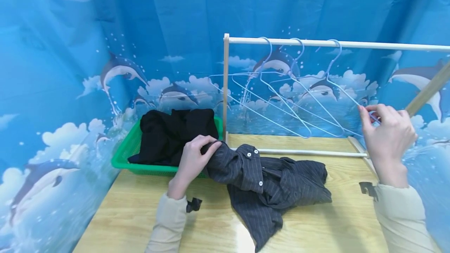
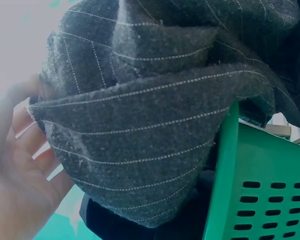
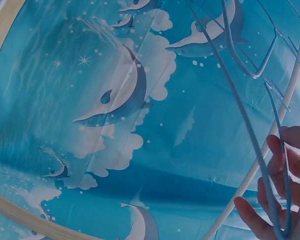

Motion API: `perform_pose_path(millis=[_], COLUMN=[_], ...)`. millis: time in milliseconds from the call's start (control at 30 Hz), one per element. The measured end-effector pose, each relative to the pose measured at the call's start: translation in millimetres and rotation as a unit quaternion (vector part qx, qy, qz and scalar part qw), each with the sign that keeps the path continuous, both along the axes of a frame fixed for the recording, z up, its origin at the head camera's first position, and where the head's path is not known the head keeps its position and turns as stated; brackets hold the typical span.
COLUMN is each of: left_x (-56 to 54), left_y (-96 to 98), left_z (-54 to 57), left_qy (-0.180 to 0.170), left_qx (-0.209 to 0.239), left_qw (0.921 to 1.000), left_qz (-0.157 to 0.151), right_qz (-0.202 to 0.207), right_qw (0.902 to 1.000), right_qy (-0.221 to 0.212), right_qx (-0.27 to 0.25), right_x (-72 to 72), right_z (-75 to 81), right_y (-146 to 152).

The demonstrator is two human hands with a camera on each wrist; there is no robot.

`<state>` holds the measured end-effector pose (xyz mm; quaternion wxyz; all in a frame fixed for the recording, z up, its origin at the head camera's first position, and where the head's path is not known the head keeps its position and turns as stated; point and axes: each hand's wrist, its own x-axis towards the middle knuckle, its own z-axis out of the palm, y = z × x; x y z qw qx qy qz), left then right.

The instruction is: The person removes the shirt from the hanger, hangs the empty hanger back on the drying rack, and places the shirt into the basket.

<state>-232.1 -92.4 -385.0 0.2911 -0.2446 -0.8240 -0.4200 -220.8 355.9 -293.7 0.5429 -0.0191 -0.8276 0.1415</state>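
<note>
My left hand (image 1: 194, 158) pinches the collar end of a dark pinstriped shirt (image 1: 246, 171) with white buttons. The rest of that shirt lies crumpled on the table. In the left wrist view its striped cloth (image 2: 140, 115) fills the middle, gripped at its edge by thumb and fingers. At the right, my right hand (image 1: 390, 134) holds the lower corner of a pale blue wire hanger (image 1: 346, 93), whose hook is still over the white rail. The right wrist view shows the fingers (image 3: 277, 170) around the hanger's wire (image 3: 245, 117).
Two more wire hangers (image 1: 277, 95) hang on the rack's rail (image 1: 386, 45), to the left of the held one. A green basket (image 1: 121, 158) with black clothing (image 1: 175, 132) stands at the back left of the wooden table (image 1: 116, 214). Behind hangs a dolphin-print curtain (image 1: 183, 18).
</note>
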Motion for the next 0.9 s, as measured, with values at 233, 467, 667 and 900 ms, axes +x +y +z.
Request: perform_pose_path(millis=[233,467,667,900], left_x=[0.4,1.5,6.3,21.4], left_y=[1.9,4.9,21.0,65.2], left_z=[-0.1,0.2,1.1,-5.5], left_qy=[0.004,0.006,0.022,0.007], left_qx=[-0.003,-0.008,0.011,-0.008], left_qw=[1.0000,0.9999,0.9993,0.9998], left_qz=[-0.001,0.009,0.029,-0.019], right_qz=[0.011,0.053,0.090,0.108], right_qw=[0.9990,0.9910,0.9923,0.9930], right_qy=[0.040,0.118,0.086,-0.019], right_qx=[-0.016,-0.033,-0.001,0.043], right_x=[12.8,29.6,35.9,34.8], right_z=[-4.0,-21.3,-55.6,-95.2], right_y=[-6,-32,-40,-44])
